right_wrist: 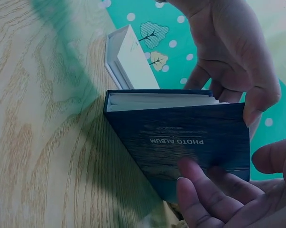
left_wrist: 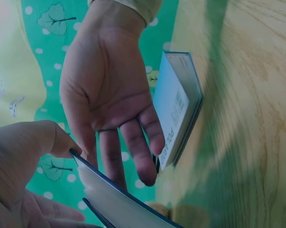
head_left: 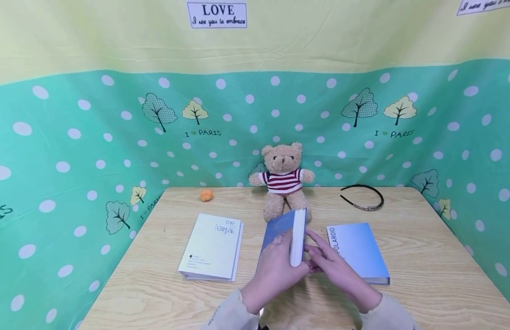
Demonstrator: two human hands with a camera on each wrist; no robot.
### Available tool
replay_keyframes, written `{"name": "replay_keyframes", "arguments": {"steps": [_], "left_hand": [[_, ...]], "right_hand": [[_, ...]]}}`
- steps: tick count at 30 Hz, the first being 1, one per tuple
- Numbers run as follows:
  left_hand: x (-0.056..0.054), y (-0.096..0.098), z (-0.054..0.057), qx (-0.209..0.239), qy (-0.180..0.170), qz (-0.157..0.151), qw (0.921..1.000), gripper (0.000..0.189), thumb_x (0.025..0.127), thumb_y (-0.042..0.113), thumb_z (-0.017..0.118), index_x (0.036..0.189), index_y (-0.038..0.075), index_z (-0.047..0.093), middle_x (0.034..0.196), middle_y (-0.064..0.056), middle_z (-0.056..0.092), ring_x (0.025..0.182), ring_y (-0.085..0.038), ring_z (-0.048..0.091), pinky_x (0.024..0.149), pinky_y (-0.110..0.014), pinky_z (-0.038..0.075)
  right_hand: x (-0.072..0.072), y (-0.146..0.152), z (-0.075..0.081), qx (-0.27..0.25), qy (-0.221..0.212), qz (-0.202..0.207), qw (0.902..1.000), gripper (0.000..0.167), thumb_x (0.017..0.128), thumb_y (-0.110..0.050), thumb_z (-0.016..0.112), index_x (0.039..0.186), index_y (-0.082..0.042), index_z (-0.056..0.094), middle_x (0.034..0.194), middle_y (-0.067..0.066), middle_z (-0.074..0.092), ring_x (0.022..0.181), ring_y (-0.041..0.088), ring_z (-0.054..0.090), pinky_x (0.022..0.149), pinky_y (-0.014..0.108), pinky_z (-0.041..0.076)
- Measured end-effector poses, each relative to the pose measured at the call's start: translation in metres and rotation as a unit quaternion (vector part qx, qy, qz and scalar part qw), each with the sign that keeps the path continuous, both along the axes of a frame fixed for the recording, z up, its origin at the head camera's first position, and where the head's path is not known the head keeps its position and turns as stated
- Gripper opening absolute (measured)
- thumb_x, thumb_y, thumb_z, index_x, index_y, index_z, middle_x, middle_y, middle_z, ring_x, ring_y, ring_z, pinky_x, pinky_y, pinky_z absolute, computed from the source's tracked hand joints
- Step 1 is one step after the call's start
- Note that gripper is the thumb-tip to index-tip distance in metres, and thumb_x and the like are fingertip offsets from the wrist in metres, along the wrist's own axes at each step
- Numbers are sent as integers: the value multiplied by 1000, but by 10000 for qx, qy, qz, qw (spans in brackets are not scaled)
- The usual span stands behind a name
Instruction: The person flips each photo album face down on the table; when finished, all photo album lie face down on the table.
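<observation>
A dark blue photo album (head_left: 297, 238) is held tilted up above the middle of the table, its white page edges showing. My left hand (head_left: 277, 261) grips it, the thumb on one cover and the fingers on the other, as the right wrist view shows. My right hand (right_wrist: 228, 199) lies alongside the cover printed "PHOTO ALBUM", its fingers extended and loose, the fingertips at the cover and the thumb apart. To the left lies a white album (head_left: 213, 247). A light blue Polaroid album (head_left: 358, 250) lies to the right, close by my right forearm.
Behind the album a teddy bear (head_left: 283, 178) in a striped shirt sits against the green dotted cloth (head_left: 234, 105). A small orange object (head_left: 206, 195) is at the back left of the wooden table (head_left: 143, 275). The black headband (head_left: 372, 207) lies at the back right.
</observation>
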State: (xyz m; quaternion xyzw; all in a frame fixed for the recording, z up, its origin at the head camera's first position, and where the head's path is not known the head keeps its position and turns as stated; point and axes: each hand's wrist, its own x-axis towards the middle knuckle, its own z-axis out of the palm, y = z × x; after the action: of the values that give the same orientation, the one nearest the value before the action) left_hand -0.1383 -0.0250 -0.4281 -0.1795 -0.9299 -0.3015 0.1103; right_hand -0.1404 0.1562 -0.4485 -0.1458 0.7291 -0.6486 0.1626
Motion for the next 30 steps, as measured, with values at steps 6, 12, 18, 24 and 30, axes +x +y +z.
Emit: {"name": "replay_keyframes", "arguments": {"steps": [6,12,18,24,30], "left_hand": [[-2,-3,3,148,-53,-36,9999,71,71,34,77,132,2,56,106,-11,68,86,-18,64,72,-31,53],[-3,-6,8,292,-365,-91,9989,74,69,24,72,136,1,52,102,-13,69,74,-15,60,63,-26,50],[-3,-8,12,494,-571,-89,9971,71,68,27,77,132,8,53,82,-8,66,64,-13,55,54,-24,45],[-2,-11,17,882,-748,-171,9931,65,69,30,81,126,14,53,75,-1,61,61,-11,53,51,-24,43],[0,-13,21,1069,-945,-70,9897,83,69,28,82,141,10,46,93,-11,69,69,-15,58,56,-25,47]], "right_hand": [[-1,-2,-2,-59,20,92,9999,64,104,-19,45,157,-10,9,146,34,36,103,26,62,90,48,51],[-1,-2,-6,-145,74,325,9993,69,103,-16,48,158,-10,6,146,35,35,117,32,56,89,49,51],[-1,-3,-6,-114,97,430,9990,71,102,-18,50,158,-14,6,147,33,34,124,36,52,90,47,50],[0,-4,-3,-79,72,490,9987,70,102,-16,49,158,-18,7,149,32,33,119,33,56,90,48,49],[0,-5,-1,-52,60,557,9984,67,103,-15,46,158,-19,8,149,33,31,111,28,60,89,47,49]]}}
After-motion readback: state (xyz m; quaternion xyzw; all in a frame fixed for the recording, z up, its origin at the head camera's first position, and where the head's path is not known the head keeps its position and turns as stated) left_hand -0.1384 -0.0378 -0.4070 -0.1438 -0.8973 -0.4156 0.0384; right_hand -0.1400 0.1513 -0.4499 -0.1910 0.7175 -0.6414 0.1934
